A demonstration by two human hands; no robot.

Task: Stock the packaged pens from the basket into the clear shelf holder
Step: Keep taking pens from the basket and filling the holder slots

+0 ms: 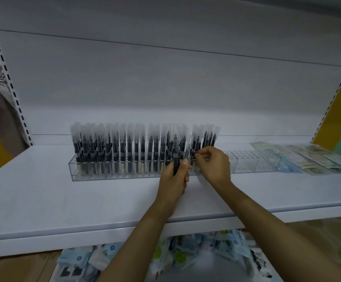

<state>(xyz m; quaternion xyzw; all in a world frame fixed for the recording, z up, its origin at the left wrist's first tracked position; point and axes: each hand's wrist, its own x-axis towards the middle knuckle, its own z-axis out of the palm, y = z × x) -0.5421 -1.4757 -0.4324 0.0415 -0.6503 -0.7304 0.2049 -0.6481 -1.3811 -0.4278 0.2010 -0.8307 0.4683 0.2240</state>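
**A:** What lies nearest the camera, well in front of the clear holder (112,176)?

**B:** A heap of soft packets (186,256) in blue, white and green. They sit lower than the holder, under the white shelf board (80,204) that it stands on.

**A:** And the person's hands?

**B:** Both reach over the board to the holder's front wall, a little right of its middle, and they are close together. The left hand (174,178) has its fingers curled round a small bundle of packaged pens (175,159), held upright against the front wall. The right hand (214,165) pinches a single packaged pen (187,152) between thumb and fingertips. That pen leans to the right, just above the holder's rim. Whether the two hands touch cannot be told.

**A:** What is inside the holder?

**B:** From its left end up to the hands it is packed with standing pens (125,147). They are dark barrels in clear sleeves, set in rows. A few more stand just behind the right hand. The holder's right part shows only its bare grid of cells (253,159).

**A:** Anything beyond it?

**B:** Flat printed packets (310,158) lie on the board beside the holder's right end. Behind the holder rises the pale back panel (165,78), with slotted uprights (3,68) at either side.
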